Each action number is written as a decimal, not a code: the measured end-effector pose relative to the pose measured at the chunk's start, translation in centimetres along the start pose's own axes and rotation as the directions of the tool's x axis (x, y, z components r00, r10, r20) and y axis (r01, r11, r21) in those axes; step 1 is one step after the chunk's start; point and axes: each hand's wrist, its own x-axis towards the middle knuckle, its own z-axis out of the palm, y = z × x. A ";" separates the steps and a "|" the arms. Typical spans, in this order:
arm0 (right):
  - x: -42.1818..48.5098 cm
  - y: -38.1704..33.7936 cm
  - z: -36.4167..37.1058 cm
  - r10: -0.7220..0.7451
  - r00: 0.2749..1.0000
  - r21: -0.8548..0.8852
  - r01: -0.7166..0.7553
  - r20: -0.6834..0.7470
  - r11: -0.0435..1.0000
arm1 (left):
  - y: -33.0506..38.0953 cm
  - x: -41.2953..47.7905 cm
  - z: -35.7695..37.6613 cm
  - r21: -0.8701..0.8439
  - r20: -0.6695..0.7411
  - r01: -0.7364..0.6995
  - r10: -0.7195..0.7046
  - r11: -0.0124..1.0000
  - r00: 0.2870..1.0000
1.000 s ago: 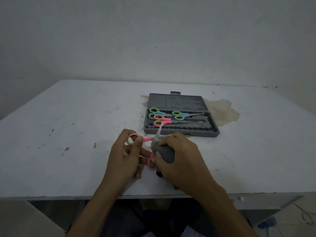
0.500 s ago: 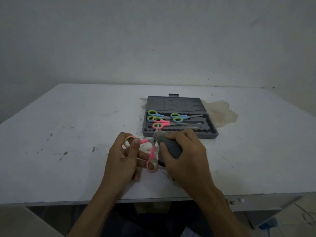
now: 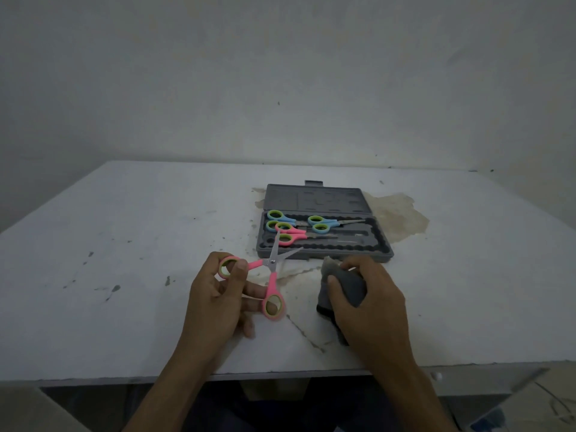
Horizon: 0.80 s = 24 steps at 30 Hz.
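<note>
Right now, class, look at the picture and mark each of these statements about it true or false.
1. The left hand holds pink scissors with the blades open. True.
2. The right hand holds a red sponge. False: it grips a grey cloth.
3. The case on the table is closed. False: its lid lies open.
4. A second pink pair lies in the case. True.
</note>
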 end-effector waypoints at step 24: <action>0.8 1.2 -0.9 -0.013 0.960 0.235 -0.054 0.278 0.970 | -1.3 0.1 -0.2 0.393 0.287 -0.375 0.275 0.840 0.918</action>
